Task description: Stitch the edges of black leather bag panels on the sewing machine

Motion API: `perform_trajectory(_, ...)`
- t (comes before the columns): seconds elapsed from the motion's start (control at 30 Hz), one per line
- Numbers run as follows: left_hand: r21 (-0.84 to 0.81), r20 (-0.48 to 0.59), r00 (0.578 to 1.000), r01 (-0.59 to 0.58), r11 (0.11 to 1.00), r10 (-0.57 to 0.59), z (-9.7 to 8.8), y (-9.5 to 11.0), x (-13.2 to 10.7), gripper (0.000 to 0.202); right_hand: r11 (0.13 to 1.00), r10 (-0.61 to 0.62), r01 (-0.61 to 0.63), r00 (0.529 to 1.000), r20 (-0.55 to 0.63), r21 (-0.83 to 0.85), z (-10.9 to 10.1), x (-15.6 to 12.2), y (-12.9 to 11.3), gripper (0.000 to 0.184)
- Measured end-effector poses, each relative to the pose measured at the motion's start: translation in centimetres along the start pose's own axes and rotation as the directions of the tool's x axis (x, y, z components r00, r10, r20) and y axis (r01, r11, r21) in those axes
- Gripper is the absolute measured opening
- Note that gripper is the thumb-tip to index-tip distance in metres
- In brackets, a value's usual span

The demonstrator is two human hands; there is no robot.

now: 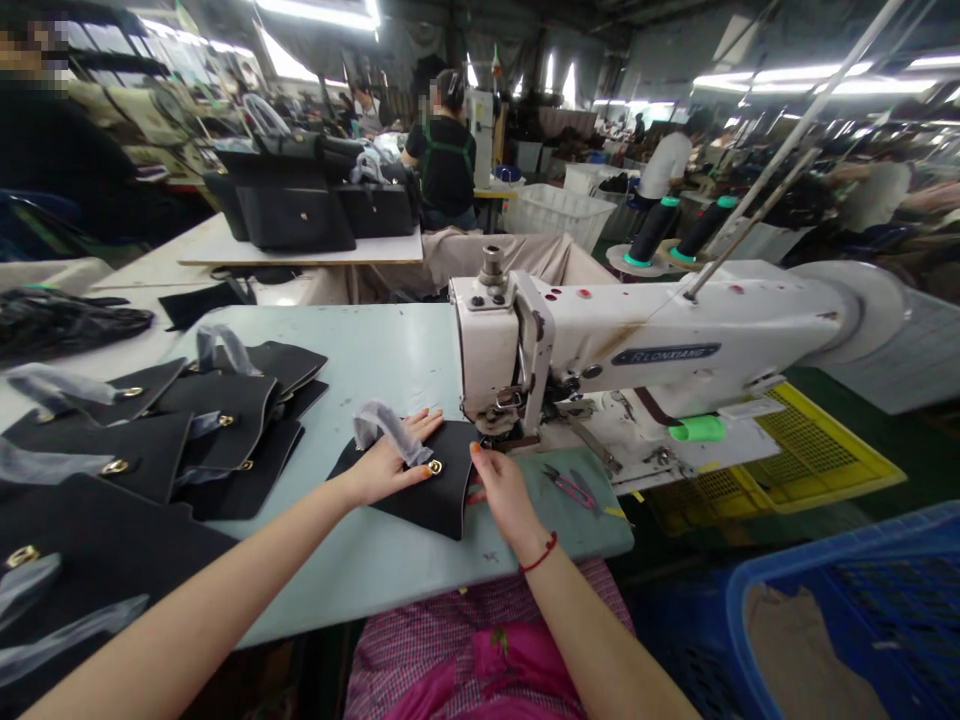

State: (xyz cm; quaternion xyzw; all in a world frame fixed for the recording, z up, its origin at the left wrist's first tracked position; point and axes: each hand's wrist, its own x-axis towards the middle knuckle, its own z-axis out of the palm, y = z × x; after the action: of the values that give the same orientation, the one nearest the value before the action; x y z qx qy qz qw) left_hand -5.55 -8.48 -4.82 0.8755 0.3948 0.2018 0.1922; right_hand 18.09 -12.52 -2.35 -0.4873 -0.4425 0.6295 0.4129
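Observation:
A black leather flap piece point(442, 490) with a brass stud and a grey wrapped strap lies on the pale table point(375, 350) at the foot of a white sewing machine point(637, 345). My left hand point(390, 462) rests flat on the piece, fingers stretched out over the strap. At the piece's right edge, close to the needle area, is my right hand point(504, 490), with its fingertips pressing the edge down. The needle itself is hidden behind the machine head.
A stack of similar black flap pieces point(202, 420) lies to the left. Small snips point(570, 487) sit on the table right of my hand. A yellow tray point(817, 450), a blue crate point(855, 610), thread cones point(652, 232), finished black bags point(300, 200) and other workers stand behind.

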Motion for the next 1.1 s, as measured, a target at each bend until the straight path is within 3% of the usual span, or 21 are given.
perform_trajectory(0.2,0.069,0.082,0.989,-0.126,0.99,0.12,-1.6,0.0,1.2,0.1,1.0,-0.002,0.002,1.0,0.002,-0.01,-0.2,-0.1,0.1,0.043)
perform_trajectory(0.5,0.159,0.194,0.978,-0.106,0.982,0.074,-4.5,1.0,1.7,0.089,1.0,0.0,0.0,1.0,-0.022,0.005,0.2,-0.1,-0.1,0.048)
perform_trajectory(0.8,0.245,0.199,0.978,-0.115,0.963,0.066,-4.5,1.8,1.5,0.087,0.978,-0.087,0.066,0.992,-0.096,-0.2,-0.2,0.5,0.6,0.046)
perform_trajectory(1.1,0.332,0.18,0.984,-0.079,0.94,0.019,-4.6,3.8,1.3,0.085,0.962,-0.127,0.096,0.986,-0.108,-0.257,-0.5,0.5,0.2,0.044)
